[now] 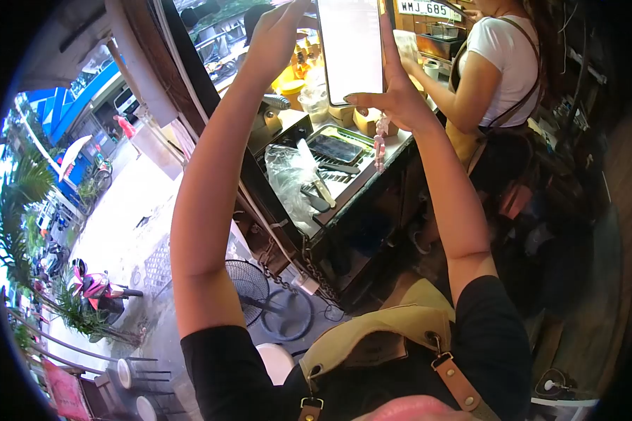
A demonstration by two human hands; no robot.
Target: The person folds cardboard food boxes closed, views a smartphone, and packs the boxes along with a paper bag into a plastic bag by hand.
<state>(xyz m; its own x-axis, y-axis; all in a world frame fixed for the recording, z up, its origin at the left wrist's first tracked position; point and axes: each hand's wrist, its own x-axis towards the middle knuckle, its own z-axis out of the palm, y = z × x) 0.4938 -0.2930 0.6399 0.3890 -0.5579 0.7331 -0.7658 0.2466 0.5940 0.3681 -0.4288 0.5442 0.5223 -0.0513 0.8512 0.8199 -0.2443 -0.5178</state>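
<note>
Both my arms are raised in front of me, around a phone (351, 52) held upright with a bright white screen. My left hand (279, 38) is at the phone's left side, near the top edge of the view, and its fingers are mostly hidden. Wrapped round the lower right side of the phone is my right hand (397, 95), its thumb across the bottom edge. A beaded charm (380, 144) dangles below this hand. Beneath the phone lie a tablet-like device (335, 148), a knife (316, 174) and a clear plastic bag (288, 175) on the counter (361, 184).
A co-worker (502, 67) in a white top stands at the upper right. Yellow-lit bottles (303, 59) and containers line the counter's back. A fan (246, 289) stands below the counter's left end. Outside at left are a pink motorbike (95, 286) and stools (124, 373).
</note>
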